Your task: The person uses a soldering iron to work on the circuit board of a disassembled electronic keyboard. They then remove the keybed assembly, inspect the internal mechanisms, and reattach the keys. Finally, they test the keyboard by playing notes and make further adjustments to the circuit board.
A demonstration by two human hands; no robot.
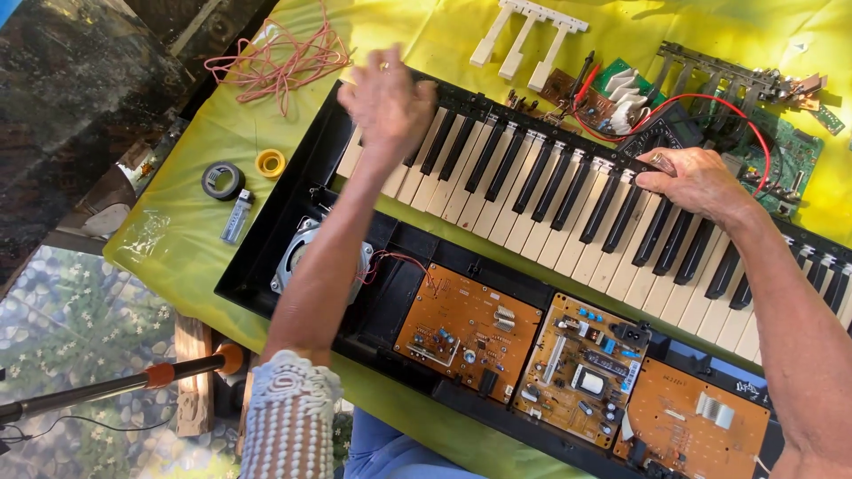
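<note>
An opened electronic keyboard (266,257) lies on a yellow-green cloth, its black and white keys (532,191) exposed and orange circuit boards (469,333) showing in the near half. My left hand (387,98) hovers, blurred, over the left end of the keys, fingers loosely apart, holding nothing I can see. My right hand (697,182) rests on the far edge of the keys near the middle right, fingertips pressed on the black key tops beside red wires (701,102).
A loose white key section (528,35) lies at the far side. Pink cord (280,62), black tape roll (222,180), yellow roll (270,163) and small grey stick (236,217) lie left. A round speaker (297,253) sits in the case. A tool handle (169,372) pokes in below left.
</note>
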